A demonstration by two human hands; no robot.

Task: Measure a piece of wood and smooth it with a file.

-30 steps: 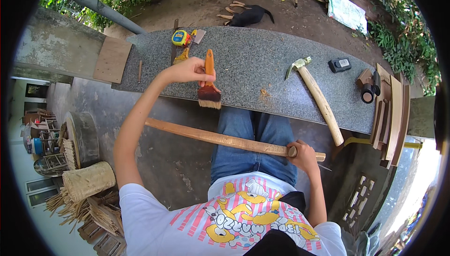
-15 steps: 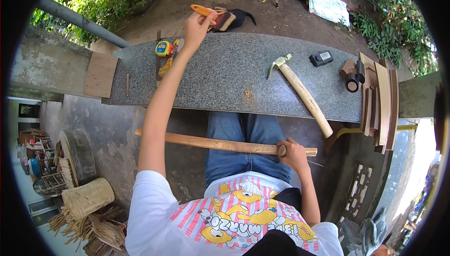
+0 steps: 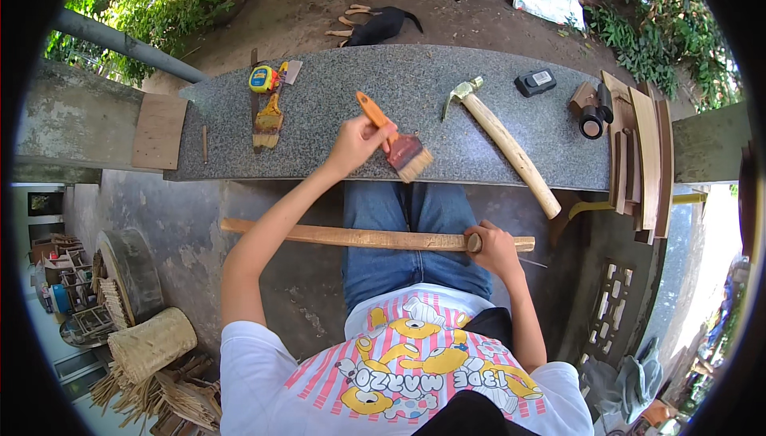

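Note:
My left hand [image 3: 361,145] grips a paintbrush [image 3: 405,151] by its orange handle. Its pale bristles point down toward the near edge of the stone tabletop [image 3: 319,77]. Below that edge, my right hand [image 3: 495,249] is closed around a long wooden strip [image 3: 359,236] lying across my lap. The same hand also holds a tool with a round wooden handle end [image 3: 475,242] and a thin metal shaft [image 3: 533,262]; its kind is hidden by my fingers. My left forearm passes over the strip's left part.
A claw hammer [image 3: 507,145] lies right of the brush, its handle overhanging the edge. Farther off is a black box [image 3: 535,82]. Wood pieces [image 3: 645,157] lie at the right end. Left are a tape measure [image 3: 262,79], a second paintbrush [image 3: 270,121] and a thin stick [image 3: 205,144].
My left hand has brought the paintbrush back from beyond the far edge to the near middle of the tabletop, turning its bristles toward me. My right hand keeps its hold.

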